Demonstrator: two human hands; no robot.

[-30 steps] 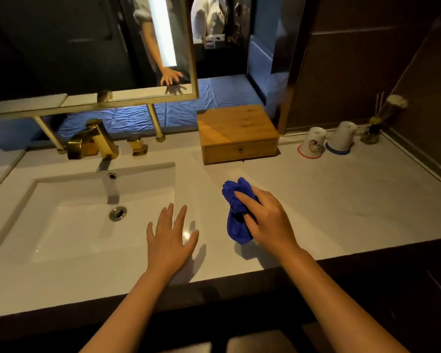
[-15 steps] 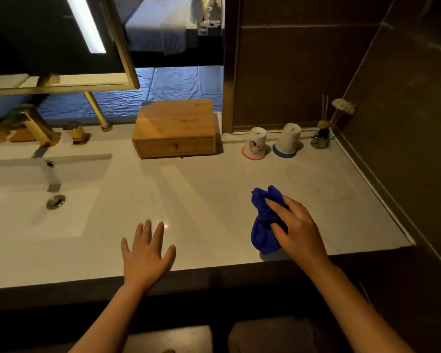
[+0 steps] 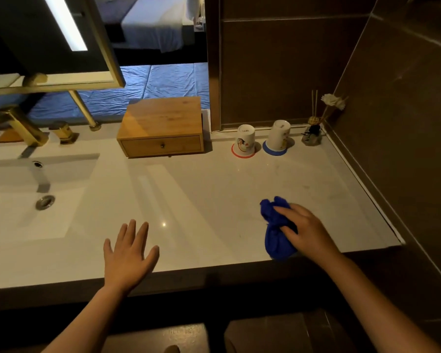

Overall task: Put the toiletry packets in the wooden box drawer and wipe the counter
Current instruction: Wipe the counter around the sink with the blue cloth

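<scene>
Cloth (image 3: 278, 230) moved right (still gripped).

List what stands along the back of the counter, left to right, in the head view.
Gold faucet → wooden box → red-rimmed cup → blue-rimmed cup → reed diffuser.

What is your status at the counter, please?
Left hand flat on counter, open. Right hand grips blue cloth, wiping. Wooden box drawer closed. Nothing in the way.
</scene>
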